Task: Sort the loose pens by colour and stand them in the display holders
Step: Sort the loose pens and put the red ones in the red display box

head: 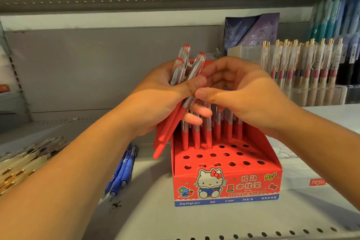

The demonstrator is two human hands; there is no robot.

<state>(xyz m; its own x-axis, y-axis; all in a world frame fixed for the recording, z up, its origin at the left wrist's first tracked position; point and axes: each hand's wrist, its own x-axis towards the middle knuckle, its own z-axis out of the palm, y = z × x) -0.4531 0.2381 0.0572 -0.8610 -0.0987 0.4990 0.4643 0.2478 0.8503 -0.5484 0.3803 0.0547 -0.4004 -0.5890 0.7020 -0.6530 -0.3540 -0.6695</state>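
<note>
While your left hand [167, 101] is curling round a bunch of red pens [180, 66] above the back left corner of the red box [226, 183], your right hand [247, 93] is pinching one pen [195, 68] from that bunch with its thumb and fingers. That pen is leaning. Its clear top is pointing up over the box, and its red tip is hanging down past the box's left side. Your right hand is sitting closer to the holes, so it looks like the one to carry the pen. The empty holes [227, 154] are waiting in the front rows of the box, under your right wrist. Red pens [197, 136] are already standing in the back rows, so I think you are going to need to tip the pen straight up and come down in front of them without bumping them. Blue pens [124, 169] are lying flat on the shelf [194, 224] just left of the box. Gold-clip pens [303, 64] are standing behind the box, to its right.
</note>
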